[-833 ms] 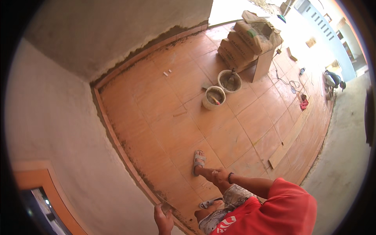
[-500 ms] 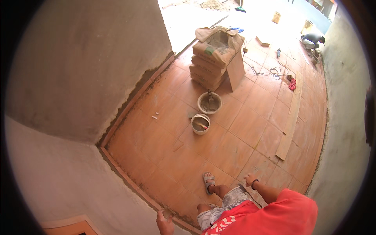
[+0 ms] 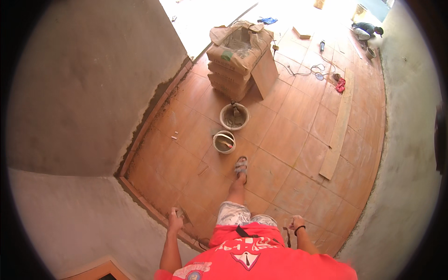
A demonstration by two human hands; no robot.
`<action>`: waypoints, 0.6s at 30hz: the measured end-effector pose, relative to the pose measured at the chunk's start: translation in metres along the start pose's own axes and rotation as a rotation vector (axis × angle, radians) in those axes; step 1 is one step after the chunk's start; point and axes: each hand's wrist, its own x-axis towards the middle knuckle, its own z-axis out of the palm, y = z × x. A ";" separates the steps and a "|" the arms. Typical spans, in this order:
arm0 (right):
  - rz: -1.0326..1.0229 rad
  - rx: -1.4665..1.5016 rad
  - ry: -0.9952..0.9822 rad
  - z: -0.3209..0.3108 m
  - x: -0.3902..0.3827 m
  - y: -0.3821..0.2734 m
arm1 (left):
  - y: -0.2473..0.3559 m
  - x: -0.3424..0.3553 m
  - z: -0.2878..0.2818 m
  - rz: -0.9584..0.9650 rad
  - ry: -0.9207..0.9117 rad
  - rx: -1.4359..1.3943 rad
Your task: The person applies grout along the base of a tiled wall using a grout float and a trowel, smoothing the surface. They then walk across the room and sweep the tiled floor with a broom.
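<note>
left hand (image 3: 175, 219) closed on a small trowel (image 3: 183, 215) near the mortared wall edge, well short of the white bucket (image 3: 224, 142); right hand (image 3: 295, 223) curled, grip unclear; beyond the bucket, stacked cement bags (image 3: 235, 60).

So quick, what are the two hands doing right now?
Left hand: down by the floor's edge strip near the wall, closed, maybe gripping something small; cannot tell what.
Right hand: curled at the person's side; what it holds cannot be told.
</note>
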 end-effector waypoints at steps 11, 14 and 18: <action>-0.136 0.036 -0.028 -0.014 0.039 -0.194 | -0.017 0.110 0.083 -0.325 -0.158 -0.047; -0.281 0.250 0.080 -0.033 0.070 -0.251 | 0.033 0.165 0.079 -0.226 -0.017 -0.180; -0.249 0.260 0.097 -0.030 0.058 -0.319 | 0.186 0.190 0.044 -0.139 0.015 -0.241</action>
